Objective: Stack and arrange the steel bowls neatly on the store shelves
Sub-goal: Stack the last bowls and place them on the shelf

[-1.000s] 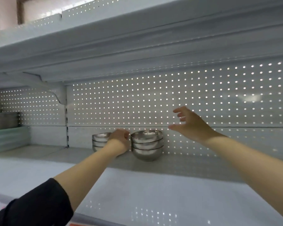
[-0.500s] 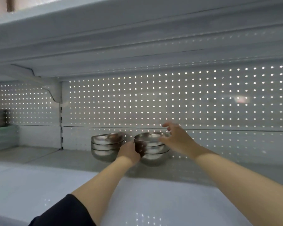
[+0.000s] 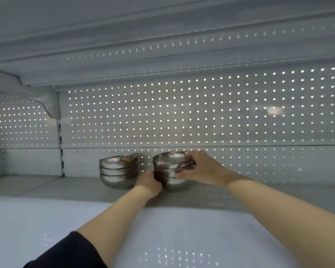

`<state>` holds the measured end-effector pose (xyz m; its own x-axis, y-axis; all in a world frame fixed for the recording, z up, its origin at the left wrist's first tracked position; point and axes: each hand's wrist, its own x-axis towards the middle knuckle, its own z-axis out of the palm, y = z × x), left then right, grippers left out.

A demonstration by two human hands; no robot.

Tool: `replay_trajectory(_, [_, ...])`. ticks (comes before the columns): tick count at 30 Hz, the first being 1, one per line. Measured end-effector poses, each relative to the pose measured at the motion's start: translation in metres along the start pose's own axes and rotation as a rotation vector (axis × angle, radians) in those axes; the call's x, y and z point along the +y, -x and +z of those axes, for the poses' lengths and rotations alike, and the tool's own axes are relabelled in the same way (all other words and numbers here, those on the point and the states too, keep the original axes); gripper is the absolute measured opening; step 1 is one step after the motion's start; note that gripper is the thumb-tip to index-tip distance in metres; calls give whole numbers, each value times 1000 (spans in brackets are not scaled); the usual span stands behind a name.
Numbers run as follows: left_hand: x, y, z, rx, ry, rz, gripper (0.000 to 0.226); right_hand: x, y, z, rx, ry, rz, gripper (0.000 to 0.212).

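right bowl stack | left hand, right hand fingers clamped on it | no readable writing

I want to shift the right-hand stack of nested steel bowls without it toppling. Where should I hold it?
Probably clasp the right-hand stack of steel bowls at its rounded flanks, one hand from either side, low down: the narrow base and nested rims look tippy.
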<state>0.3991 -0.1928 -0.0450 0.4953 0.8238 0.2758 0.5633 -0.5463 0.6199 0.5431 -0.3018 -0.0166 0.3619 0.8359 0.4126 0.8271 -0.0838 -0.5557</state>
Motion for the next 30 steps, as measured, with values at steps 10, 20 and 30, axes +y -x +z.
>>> replay_trajectory(10, [8,1,1,2,182,-19,30,5,9,3,45,-129,12,62])
replay_trajectory(20, [107,29,31,24,272,118,18,36,60,-110,133,-205,7,58])
replay_trajectory(30, [286,79,162,-144,395,241,24,163,161,-268,267,-107,139,64])
